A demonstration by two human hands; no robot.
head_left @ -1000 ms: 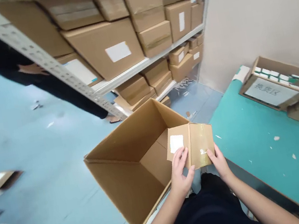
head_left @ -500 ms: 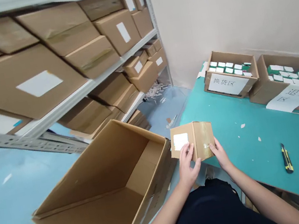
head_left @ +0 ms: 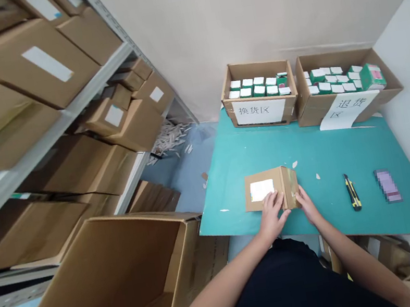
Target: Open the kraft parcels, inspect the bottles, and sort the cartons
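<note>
A small brown cardboard box (head_left: pixel 263 177) with a white label is held between my two hands at the near edge of the green table (head_left: pixel 215 210). My left hand (head_left: pixel 274 214) lies over its front side, fingers on the cardboard near the label. My right hand (head_left: pixel 306 204) grips the taped right end of the box. Whether the box rests on the table or is just above it I cannot tell. Further right on the table lies a black and yellow utility knife (head_left: pixel 352 193), apart from my hands.
At the back of the table stand two open cartons, a left carton (head_left: pixel 223 89) and a right carton (head_left: pixel 391 83), holding several green-and-white boxes. A large open carton (head_left: pixel 194 250) stands at lower left. Shelves (head_left: pixel 93 86) full of boxes line the left. A blurred purple item (head_left: pixel 388 185) lies right.
My view has turned right, towards the table. Both hands have brought the small cardboard box over the table's near edge, and it has tilted so its labelled face shows more.
</note>
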